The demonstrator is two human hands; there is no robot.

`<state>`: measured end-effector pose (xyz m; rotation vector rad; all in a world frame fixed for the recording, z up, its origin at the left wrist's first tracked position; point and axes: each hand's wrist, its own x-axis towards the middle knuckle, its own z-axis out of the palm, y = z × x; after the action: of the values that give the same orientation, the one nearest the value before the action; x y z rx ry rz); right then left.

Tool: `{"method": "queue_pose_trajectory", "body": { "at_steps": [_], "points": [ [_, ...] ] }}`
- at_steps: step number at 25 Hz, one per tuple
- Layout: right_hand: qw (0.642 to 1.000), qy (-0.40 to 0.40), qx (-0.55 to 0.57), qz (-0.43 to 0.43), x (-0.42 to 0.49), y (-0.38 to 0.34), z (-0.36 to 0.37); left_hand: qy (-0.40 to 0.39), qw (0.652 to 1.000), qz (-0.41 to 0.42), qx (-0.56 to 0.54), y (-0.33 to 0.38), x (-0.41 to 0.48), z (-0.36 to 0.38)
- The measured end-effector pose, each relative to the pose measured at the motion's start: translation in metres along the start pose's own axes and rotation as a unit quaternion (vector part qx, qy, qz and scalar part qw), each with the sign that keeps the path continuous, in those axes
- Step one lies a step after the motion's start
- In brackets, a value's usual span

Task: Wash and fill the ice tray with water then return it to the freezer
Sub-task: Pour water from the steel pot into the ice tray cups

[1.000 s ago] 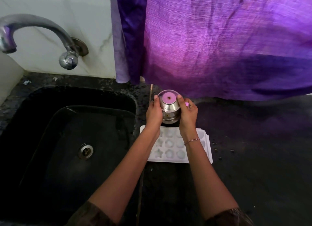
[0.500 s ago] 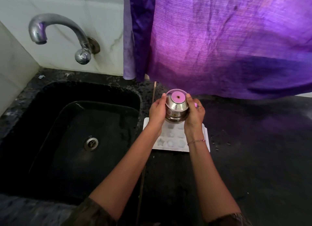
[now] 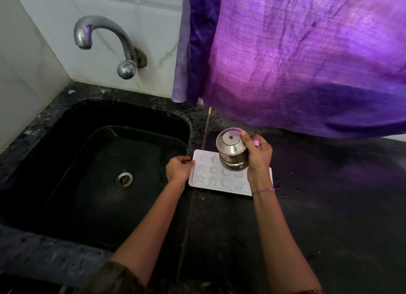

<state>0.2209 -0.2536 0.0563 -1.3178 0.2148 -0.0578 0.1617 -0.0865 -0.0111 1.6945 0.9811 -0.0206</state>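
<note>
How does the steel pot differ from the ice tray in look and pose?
The steel pot is round, shiny metal; the ice tray is a flat white rectangle. The pot is held tipped by the right hand; the tray lies flat on the dark counter, with the left hand gripping its left edge. Both are right of the sink.

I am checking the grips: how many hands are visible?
2. The left hand holds the left edge of the ice tray; the right hand grips the steel pot over the tray.
</note>
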Motion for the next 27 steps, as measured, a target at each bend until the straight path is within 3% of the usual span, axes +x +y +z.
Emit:
{"method": "queue_pose_trajectory", "body": {
  "at_steps": [11, 20, 27],
  "points": [
    [0.988, -0.035, -0.115, -0.096, -0.003, -0.01, 0.007, -0.031, 0.999, 0.006, -0.035, -0.004, 0.006, 0.001],
    [0.992, -0.016, -0.106, -0.073, 0.0, -0.008, 0.005, -0.021, 0.999, 0.016, -0.041, -0.01, 0.004, 0.004],
    [1.0, 0.012, 0.0, 0.004, 0.002, -0.012, -0.003, -0.02, 0.998, 0.019, -0.048, -0.014, 0.003, 0.005]
  ]
}}
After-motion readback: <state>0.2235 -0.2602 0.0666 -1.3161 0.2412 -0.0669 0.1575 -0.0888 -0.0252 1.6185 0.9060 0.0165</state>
